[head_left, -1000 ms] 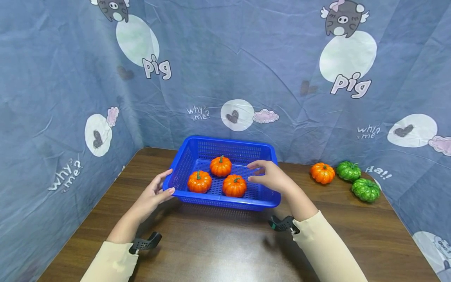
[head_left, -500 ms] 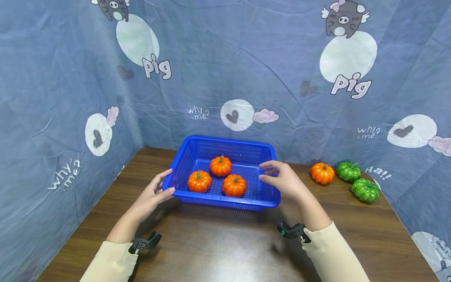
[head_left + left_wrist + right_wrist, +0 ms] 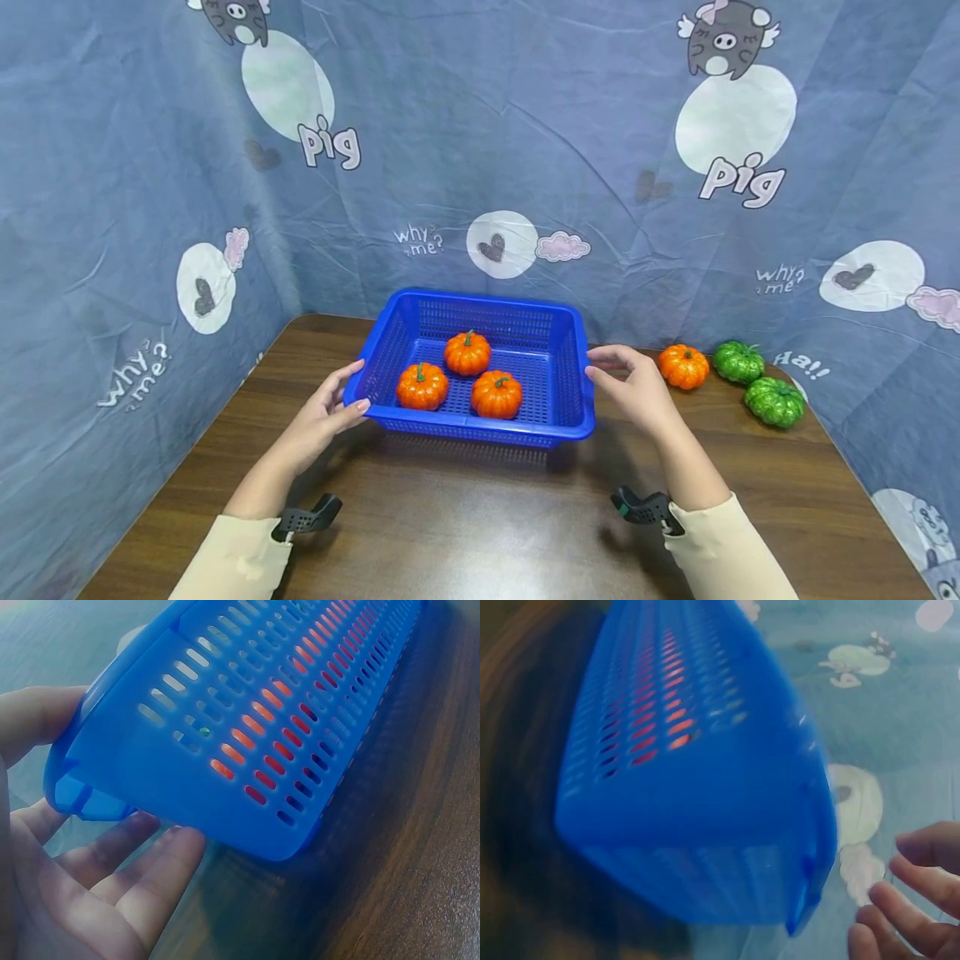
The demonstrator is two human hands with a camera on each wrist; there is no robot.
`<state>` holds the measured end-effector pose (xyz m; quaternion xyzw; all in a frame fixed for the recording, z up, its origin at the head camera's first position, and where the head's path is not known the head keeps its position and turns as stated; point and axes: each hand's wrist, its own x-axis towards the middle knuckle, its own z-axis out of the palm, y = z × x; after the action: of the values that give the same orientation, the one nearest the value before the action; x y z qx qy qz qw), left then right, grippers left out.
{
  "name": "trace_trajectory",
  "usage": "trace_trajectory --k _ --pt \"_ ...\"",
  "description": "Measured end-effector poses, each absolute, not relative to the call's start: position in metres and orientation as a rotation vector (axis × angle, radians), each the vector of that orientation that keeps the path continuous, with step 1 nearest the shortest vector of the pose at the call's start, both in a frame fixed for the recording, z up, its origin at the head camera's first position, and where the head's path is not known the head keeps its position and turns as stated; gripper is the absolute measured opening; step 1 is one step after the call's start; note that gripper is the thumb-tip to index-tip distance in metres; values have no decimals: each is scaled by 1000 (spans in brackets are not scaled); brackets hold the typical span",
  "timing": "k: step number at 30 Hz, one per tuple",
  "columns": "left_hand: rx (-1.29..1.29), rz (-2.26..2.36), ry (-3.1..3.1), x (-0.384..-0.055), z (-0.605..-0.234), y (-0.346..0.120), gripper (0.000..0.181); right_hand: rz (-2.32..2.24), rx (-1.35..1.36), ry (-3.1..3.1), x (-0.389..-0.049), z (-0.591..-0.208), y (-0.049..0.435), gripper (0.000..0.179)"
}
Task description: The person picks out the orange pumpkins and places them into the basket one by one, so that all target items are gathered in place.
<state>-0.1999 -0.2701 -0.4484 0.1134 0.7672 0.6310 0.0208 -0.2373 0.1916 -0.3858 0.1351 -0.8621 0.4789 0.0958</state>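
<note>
A blue plastic basket [image 3: 480, 427] stands on the table with three orange pumpkins inside: one on the left [image 3: 422, 390], one behind [image 3: 468, 356], one at front right [image 3: 497, 398]. My left hand [image 3: 318, 425] grips its left end. In the left wrist view the thumb lies over the rim and the fingers reach under the lip of the basket [image 3: 165, 795]. My right hand [image 3: 639, 390] is just beyond the basket's right rim with fingers loosely bent. The right wrist view shows that hand [image 3: 915, 919] holding nothing, with a gap to the basket [image 3: 667, 814].
Towards the back right of the table [image 3: 450, 517] lie another orange pumpkin [image 3: 683, 368] and two green ones, one farther back [image 3: 738, 363] and one nearer [image 3: 776, 403]. A blue printed cloth [image 3: 600, 167] hangs behind the table and along its sides.
My right hand has moved from over the inside of the basket rightward, past its right rim. The left hand keeps its hold, and the basket and pumpkins stay in place.
</note>
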Motion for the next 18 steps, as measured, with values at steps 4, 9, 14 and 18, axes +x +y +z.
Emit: trace_trajectory --k 4,9,14,18 --pt "354 1958 2375 -200 -449 -270 69 1388 311 -2518 -236 -392 200 28" --pt "366 1974 2361 -202 -450 -270 69 1344 215 -2513 -235 -402 212 29" --pt "368 1973 2363 -202 -450 -271 69 1304 157 -2515 -237 -410 225 31" --pt "364 1983 2355 -202 -450 -271 69 1287 115 -2505 -238 -415 232 32"
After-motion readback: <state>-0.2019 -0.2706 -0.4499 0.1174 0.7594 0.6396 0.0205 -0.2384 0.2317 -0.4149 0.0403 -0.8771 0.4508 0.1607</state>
